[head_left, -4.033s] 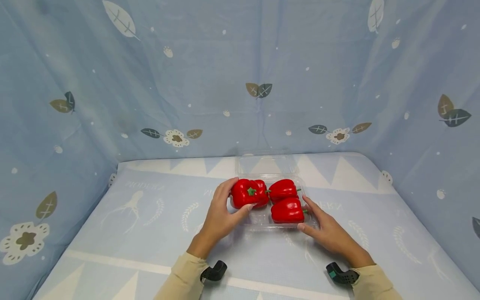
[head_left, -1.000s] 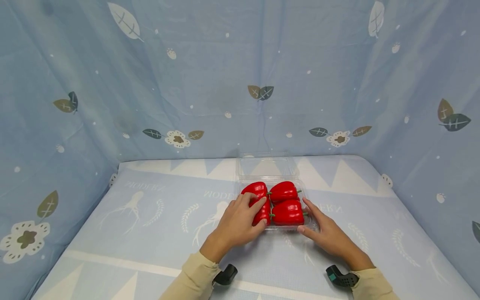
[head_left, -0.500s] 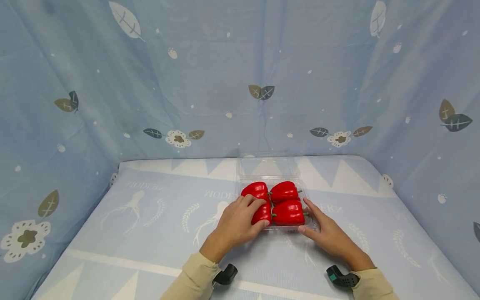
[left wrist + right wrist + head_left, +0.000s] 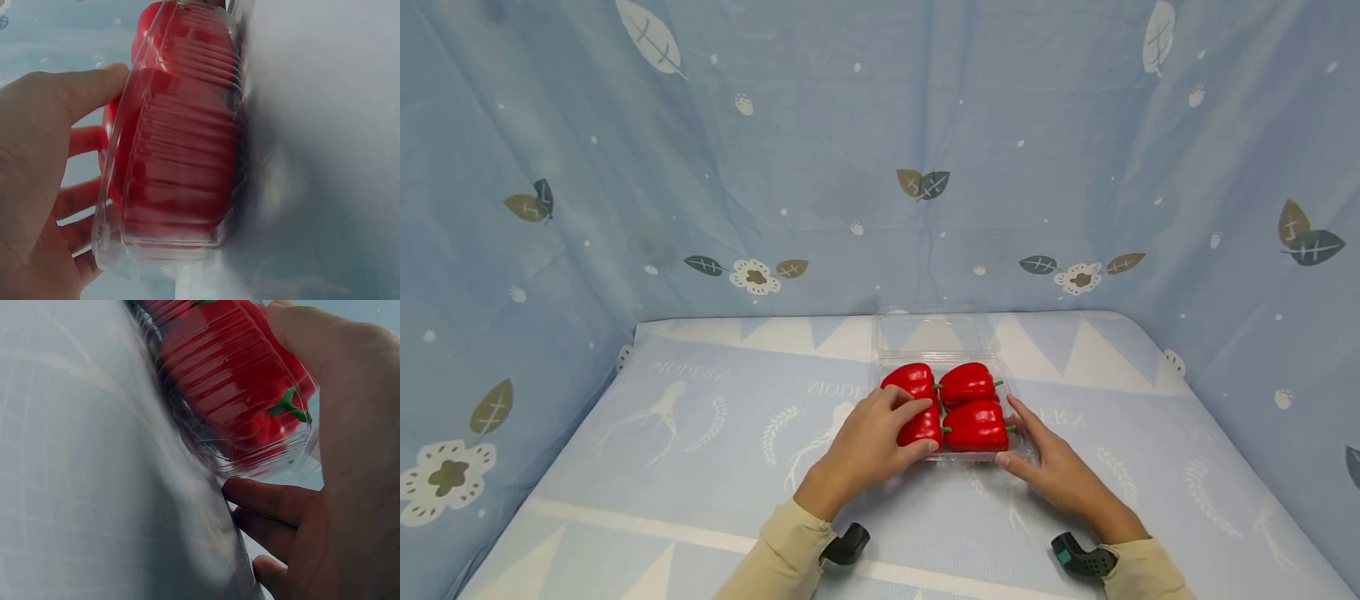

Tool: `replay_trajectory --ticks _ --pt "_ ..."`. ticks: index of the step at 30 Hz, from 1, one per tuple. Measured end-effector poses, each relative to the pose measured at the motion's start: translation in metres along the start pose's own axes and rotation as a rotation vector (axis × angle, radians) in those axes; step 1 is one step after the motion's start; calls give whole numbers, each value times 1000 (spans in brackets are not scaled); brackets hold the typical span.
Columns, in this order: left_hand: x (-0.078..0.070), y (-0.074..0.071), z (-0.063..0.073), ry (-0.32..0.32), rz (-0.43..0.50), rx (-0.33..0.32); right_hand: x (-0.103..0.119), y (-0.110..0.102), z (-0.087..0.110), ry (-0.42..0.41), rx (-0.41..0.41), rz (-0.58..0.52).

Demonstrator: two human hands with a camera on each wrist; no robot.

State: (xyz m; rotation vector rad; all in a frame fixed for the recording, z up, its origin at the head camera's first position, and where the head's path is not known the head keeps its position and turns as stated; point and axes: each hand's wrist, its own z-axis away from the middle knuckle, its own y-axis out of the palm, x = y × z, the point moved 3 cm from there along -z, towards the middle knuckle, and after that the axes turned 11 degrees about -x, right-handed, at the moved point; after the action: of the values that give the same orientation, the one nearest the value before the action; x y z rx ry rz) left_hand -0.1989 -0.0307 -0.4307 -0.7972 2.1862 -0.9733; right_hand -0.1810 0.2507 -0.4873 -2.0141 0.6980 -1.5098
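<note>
A clear plastic clamshell box stands on the table with its lid folded back. Inside lie red bell peppers on their sides: back left, back right, front right and front left. My left hand has its fingers bent over the front-left pepper, thumb at the box's front rim. That hand partly hides this pepper. My right hand holds the box's front right corner, thumb at the front and fingers along the right side, as the right wrist view also shows.
A pale blue patterned cloth covers the table. Blue curtains with leaf prints rise behind it and on both sides. Each wrist wears a black strap device, such as the right one.
Four seconds ago the left hand held a pepper above the box's left side. Now peppers lie along that side, and the left hand is lower and nearer. The right hand has stayed put.
</note>
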Motion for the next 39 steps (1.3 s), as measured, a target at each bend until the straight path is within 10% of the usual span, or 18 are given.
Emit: replay_trajectory --ticks 10,17,24,39 --pt "15 -3 -1 -53 130 -64 -1 -1 1 -4 -12 4" --pt "51 -9 -8 -224 401 -211 1 -4 -1 17 2 -7" --pt "81 -8 -14 -352 445 -282 0 -4 -1 12 -1 -7" --pt "117 18 -40 -678 508 -205 -4 -1 1 17 0 -14"
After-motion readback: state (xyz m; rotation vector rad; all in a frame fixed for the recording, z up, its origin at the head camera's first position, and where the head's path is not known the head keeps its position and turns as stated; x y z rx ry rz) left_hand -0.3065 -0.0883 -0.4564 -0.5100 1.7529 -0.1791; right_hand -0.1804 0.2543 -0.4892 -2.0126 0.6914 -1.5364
